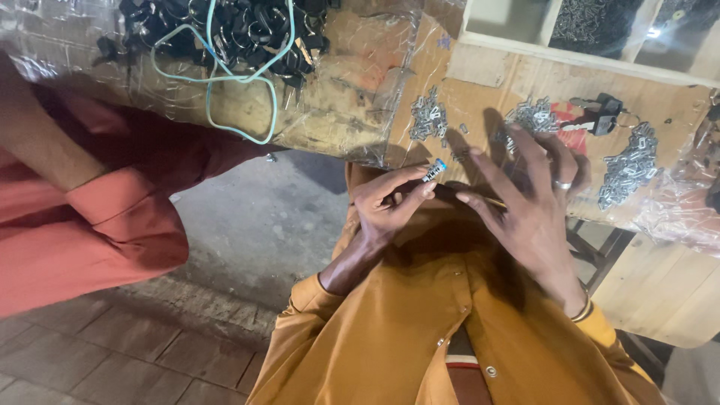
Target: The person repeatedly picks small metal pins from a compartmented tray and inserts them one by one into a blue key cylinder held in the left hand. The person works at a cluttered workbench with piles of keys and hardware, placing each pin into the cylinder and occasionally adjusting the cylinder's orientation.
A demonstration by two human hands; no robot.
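Currently my left hand [386,206] pinches a small metal piece with a blue tip [434,172] between thumb and forefinger, held just off the near edge of the worktable [480,90], above my mustard shirt [390,330]. My right hand [529,199] is spread wide, fingers fanned, a ring on one finger; a thin stick-like tool [491,201] seems to run under its fingers, but I cannot tell how it is gripped. I judge this as the handling step on one small part: the piece is already up and presented, and the right hand is near it but apart from it. The next move, as I read it, calls for fine alignment, a steady pinch on the left and the right fingertips brought in close without knocking the piece loose. The piece's long axis runs diagonally, lower left to upper right, with the blue end pointing up and right toward the table. On the table lie heaps of small silver metal parts [429,120], another heap [630,165] at right, and a black key-fob-like item [604,116]. Further left, a pile of black parts [247,34] with a looped pale green cord [225,79] sits under clear plastic. Another person's arm in a red sleeve [97,217] is at left, not touching anything of mine.
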